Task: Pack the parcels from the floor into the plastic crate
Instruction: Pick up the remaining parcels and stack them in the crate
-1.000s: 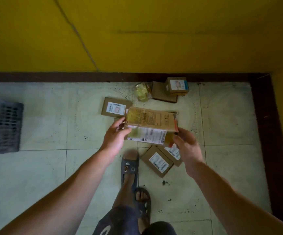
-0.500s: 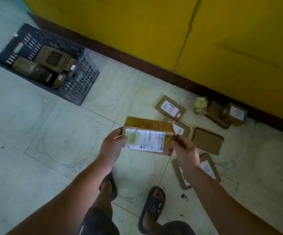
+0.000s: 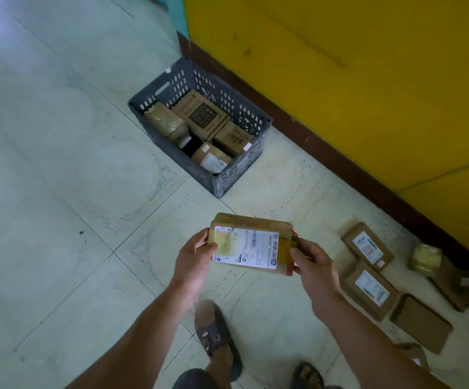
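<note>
Risk first: parcel [image 3: 248, 244], a flat brown box with a white label facing up, is held in the air over the floor [image 3: 59, 192], well short of the plastic crate [image 3: 241, 167]. It is carried by its two short ends only. The left hand [image 3: 194, 256] grips the left end with the thumb on the label face, and the right hand [image 3: 312, 261] pinches the right end. Nothing supports it underneath, so a loosened pinch would probably let one end drop. The crate stands on the floor against the brown skirting [image 3: 340, 164] below the yellow wall [image 3: 368, 80] and is already well filled. In it are a printed box [image 3: 204, 115], a wrapped bundle [image 3: 166, 126], a second box [image 3: 232, 137] and a labelled box [image 3: 212, 160], several of them tilted, with one dark gap between them. Judgement: the held parcel looks wider than that gap, so if released from height it would likely land on slanted faces and slide, or end up above the rim; laying it flat on top seems safer. The path from parcel to crate shows only bare tile, with nothing in the way. Along the wall edge of the floor to the right more parcels are unpacked: two labelled boxes [image 3: 366, 247] [image 3: 371, 289], a plain one [image 3: 421, 322] and a taped bundle [image 3: 425, 258]. The sandalled foot [image 3: 216, 338] is apart from them, though a careless step back could land on one.
</note>
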Available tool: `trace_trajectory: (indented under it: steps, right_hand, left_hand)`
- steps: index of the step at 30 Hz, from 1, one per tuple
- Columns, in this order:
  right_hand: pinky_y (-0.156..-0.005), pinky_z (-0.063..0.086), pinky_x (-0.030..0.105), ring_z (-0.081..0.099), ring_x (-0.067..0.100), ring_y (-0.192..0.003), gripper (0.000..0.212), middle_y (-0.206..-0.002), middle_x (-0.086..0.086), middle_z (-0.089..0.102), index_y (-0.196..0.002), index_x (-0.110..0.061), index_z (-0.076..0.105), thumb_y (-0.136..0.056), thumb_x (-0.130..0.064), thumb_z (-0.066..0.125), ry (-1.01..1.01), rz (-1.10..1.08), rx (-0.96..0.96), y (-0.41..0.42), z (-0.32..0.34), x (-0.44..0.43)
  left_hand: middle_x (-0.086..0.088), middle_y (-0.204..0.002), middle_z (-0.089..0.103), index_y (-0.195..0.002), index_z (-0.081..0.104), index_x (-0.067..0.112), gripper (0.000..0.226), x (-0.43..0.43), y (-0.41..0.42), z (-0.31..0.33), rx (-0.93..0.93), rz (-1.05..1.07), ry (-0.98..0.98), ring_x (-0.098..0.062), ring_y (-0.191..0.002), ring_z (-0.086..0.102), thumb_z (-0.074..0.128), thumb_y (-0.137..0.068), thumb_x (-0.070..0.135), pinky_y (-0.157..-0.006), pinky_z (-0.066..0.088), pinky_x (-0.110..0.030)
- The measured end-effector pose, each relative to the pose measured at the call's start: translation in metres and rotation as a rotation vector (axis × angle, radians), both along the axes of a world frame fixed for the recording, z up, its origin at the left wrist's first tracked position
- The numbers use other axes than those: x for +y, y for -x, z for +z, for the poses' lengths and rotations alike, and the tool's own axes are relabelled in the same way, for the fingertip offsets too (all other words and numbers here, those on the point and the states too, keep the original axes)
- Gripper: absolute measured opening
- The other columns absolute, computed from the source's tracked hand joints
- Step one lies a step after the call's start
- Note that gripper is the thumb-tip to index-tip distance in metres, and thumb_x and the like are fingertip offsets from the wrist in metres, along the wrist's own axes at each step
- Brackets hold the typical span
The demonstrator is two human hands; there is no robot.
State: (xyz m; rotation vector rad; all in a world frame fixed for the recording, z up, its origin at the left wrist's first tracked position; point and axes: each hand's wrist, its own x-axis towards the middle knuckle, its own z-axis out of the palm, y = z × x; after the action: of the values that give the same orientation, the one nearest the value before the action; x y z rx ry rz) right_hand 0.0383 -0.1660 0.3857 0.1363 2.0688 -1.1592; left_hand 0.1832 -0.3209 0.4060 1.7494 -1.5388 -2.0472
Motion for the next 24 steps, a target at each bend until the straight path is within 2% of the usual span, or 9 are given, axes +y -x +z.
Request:
trace_trajectory:
  steps: [3,5,7,9,13,15,17,21,24]
  right_hand:
    - [-0.089,0.054,0.042,0.066,0.019,-0.094,0.02,-0.095,-0.007,0.071,-0.093,-0.036,0.065,-0.092,-0.017,0.06,0.012,0.009,-0.009,0.0,-0.001,-0.057]
    - [-0.088,0.055,0.042,0.067,0.017,-0.092,0.019,-0.094,-0.009,0.071,-0.091,-0.035,0.066,-0.09,-0.017,0.061,0.016,0.006,0.003,0.006,-0.005,-0.089]
    - [-0.087,0.056,0.042,0.067,0.016,-0.092,0.018,-0.094,-0.011,0.071,-0.094,-0.034,0.066,-0.09,-0.018,0.061,0.016,-0.003,0.008,0.017,-0.011,-0.12]
    - [-0.085,0.057,0.04,0.067,0.015,-0.093,0.017,-0.096,-0.012,0.07,-0.096,-0.035,0.065,-0.092,-0.019,0.059,0.017,-0.006,0.016,0.028,-0.018,-0.15]
    - [-0.074,0.056,0.03,0.066,0.011,-0.091,0.016,-0.094,-0.019,0.068,-0.094,-0.04,0.062,-0.095,-0.026,0.055,0.004,-0.005,0.026,0.052,-0.043,-0.211]
    - [-0.07,0.054,0.026,0.066,0.011,-0.09,0.014,-0.093,-0.018,0.067,-0.098,-0.038,0.061,-0.095,-0.026,0.055,0.003,-0.023,0.004,0.068,-0.055,-0.244]
    - [-0.066,0.051,0.024,0.065,0.011,-0.089,0.015,-0.093,-0.016,0.067,-0.103,-0.037,0.061,-0.095,-0.025,0.055,-0.022,-0.043,-0.008,0.084,-0.066,-0.272]
    - [-0.062,0.048,0.018,0.063,0.006,-0.085,0.016,-0.095,-0.011,0.067,-0.106,-0.033,0.06,-0.097,-0.022,0.053,-0.016,-0.119,-0.057,0.111,-0.073,-0.313]
    - [-0.058,0.043,0.015,0.059,0.001,-0.079,0.017,-0.097,-0.009,0.066,-0.109,-0.031,0.06,-0.098,-0.022,0.051,-0.047,-0.141,-0.081,0.127,-0.078,-0.337]
  left_hand:
    - [0.01,-0.096,0.071,-0.093,0.066,0.034,0.028,-0.054,-0.001,0.001,-0.001,0.024,0.011,-0.017,-0.093,0.065,0.059,-0.087,0.008,-0.09,0.048,-0.029]
    - [0.004,-0.103,0.072,-0.099,0.067,0.03,0.029,-0.086,0.004,0.0,0.002,0.017,0.011,-0.017,-0.096,0.066,0.058,-0.087,0.005,-0.094,0.048,-0.031]
    - [0.0,-0.109,0.072,-0.105,0.068,0.027,0.032,-0.118,0.014,-0.003,0.0,0.006,0.027,-0.021,-0.102,0.067,0.06,-0.076,0.016,-0.098,0.048,-0.036]
    - [0.001,-0.109,0.073,-0.101,0.069,0.031,0.035,-0.15,0.028,-0.008,-0.007,0.004,0.021,-0.021,-0.103,0.067,0.058,-0.07,0.021,-0.097,0.049,-0.038]
    - [0.007,-0.099,0.075,-0.085,0.073,0.039,0.028,-0.218,0.065,-0.026,-0.045,-0.039,0.029,-0.019,-0.099,0.068,0.057,-0.075,0.018,-0.095,0.052,-0.04]
    - [0.008,-0.096,0.074,-0.085,0.073,0.042,0.03,-0.252,0.086,-0.038,-0.073,-0.064,0.036,-0.019,-0.099,0.068,0.055,-0.075,0.021,-0.094,0.052,-0.043]
    - [0.007,-0.099,0.074,-0.092,0.073,0.041,0.032,-0.282,0.105,-0.053,-0.099,-0.089,0.036,-0.019,-0.1,0.068,0.055,-0.074,0.022,-0.095,0.051,-0.046]
    - [-0.003,-0.123,0.066,-0.133,0.057,0.023,0.043,-0.328,0.139,-0.069,-0.166,-0.128,0.009,-0.02,-0.109,0.064,0.055,-0.091,0.015,-0.101,0.047,-0.043]
    - [-0.005,-0.12,0.067,-0.13,0.058,0.025,0.037,-0.359,0.166,-0.077,-0.165,-0.209,-0.009,-0.02,-0.106,0.064,0.052,-0.095,0.017,-0.091,0.051,-0.037]
